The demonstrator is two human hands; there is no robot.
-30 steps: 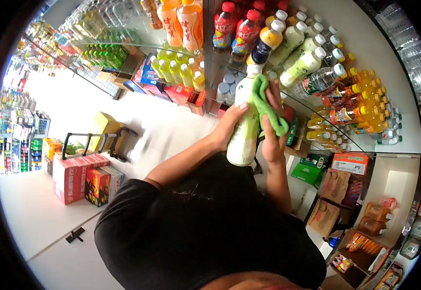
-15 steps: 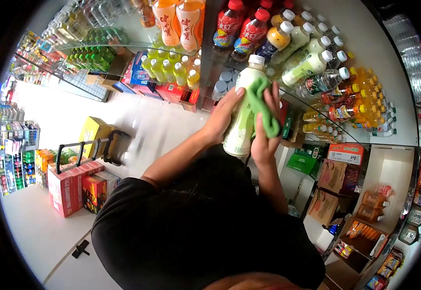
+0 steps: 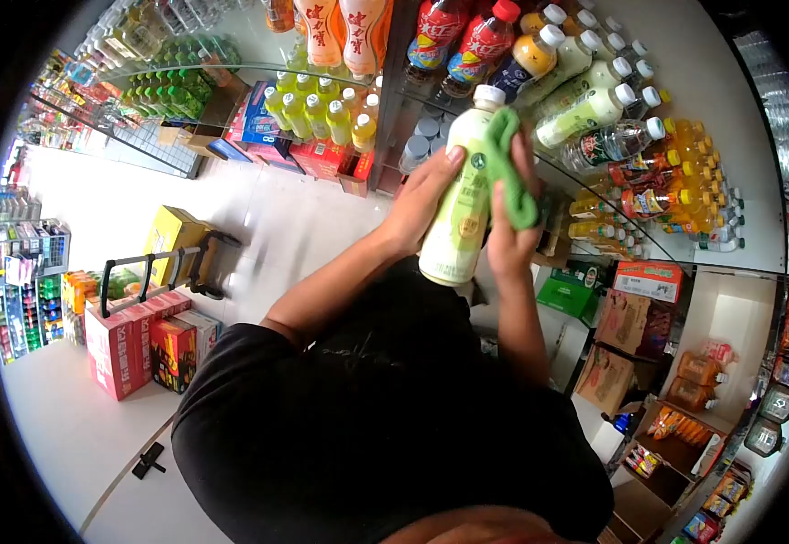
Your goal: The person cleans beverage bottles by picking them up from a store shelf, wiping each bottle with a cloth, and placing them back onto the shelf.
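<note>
A white-capped drink bottle with a pale green label [image 3: 458, 227] is held up in front of my chest, tilted slightly to the right at its cap. My left hand [image 3: 420, 207] wraps round its left side, thumb on the label. In my right hand [image 3: 512, 245] is a folded green cloth [image 3: 507, 163], pressed against the right side of the bottle near the shoulder. Part of the right fingers is hidden behind the cloth. Similar bottles with white caps [image 3: 585, 118] lie in view on the shelf to the right.
Glass shelves [image 3: 576, 177] packed with drink bottles stand close beyond my hands. Cartons [image 3: 625, 322] fill the lower right. A yellow box [image 3: 172, 238] with a trolley handle and a pink carton [image 3: 118, 349] stand at left. Orange bottles [image 3: 322, 36] stand above.
The bottle has turned, so more label print and a round brown mark now face me. My right hand with the cloth has shifted a little to the right along it.
</note>
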